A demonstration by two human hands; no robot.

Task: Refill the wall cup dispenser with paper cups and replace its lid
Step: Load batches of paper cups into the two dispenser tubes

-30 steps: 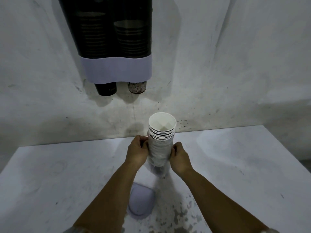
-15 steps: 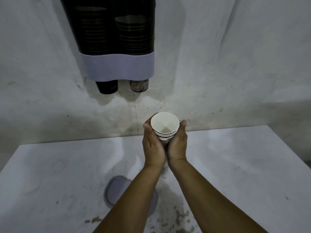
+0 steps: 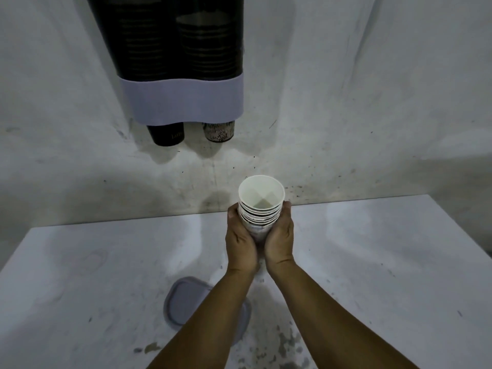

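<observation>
Fingers [image 3: 232,214] of both hands wrapped shut around cup stack [image 3: 261,206]: left hand [image 3: 241,242] and right hand [image 3: 281,239] cup it from either side, above table [image 3: 372,249]. Stack upright, white inside, printed outside. Dispenser [image 3: 183,102] on wall: two dark tubes, both loaded, one cup poking out under each. Lid [image 3: 183,299] flat on table, partly under left forearm.
</observation>
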